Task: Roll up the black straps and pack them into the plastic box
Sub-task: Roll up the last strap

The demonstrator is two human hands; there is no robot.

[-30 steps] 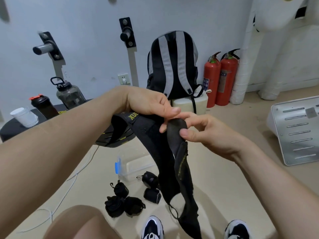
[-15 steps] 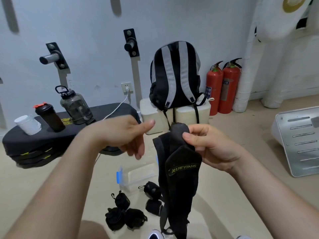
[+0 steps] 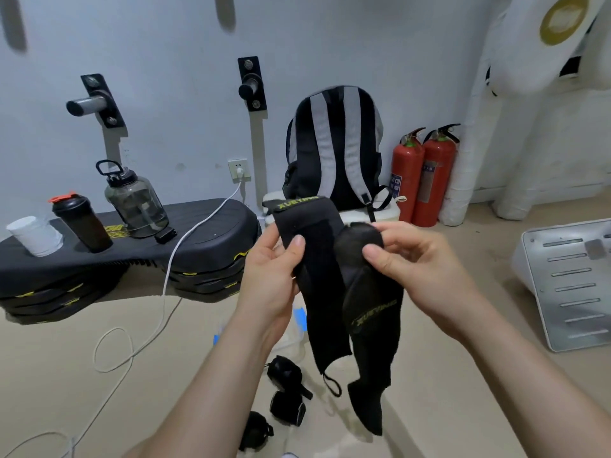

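Up front, in mid-air: left hand (image 3: 267,276), thumb and fingers gripping one black strap (image 3: 317,259) near its upper end. Right hand (image 3: 420,269), pinching the folded top of a second strap (image 3: 373,312), just beside the first. Both hang lengthwise, loose ends pointing at the floor. Below: plastic box (image 3: 299,325), partly hidden behind the left wrist; rolled straps (image 3: 284,371) on the floor near it.

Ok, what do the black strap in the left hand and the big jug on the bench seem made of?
The black strap: probably woven fabric, matte; it hangs limp and creases, with a yellow-lettered label at its end. The jug: likely smoky clear plastic, glossy; you see through it and it catches highlights.
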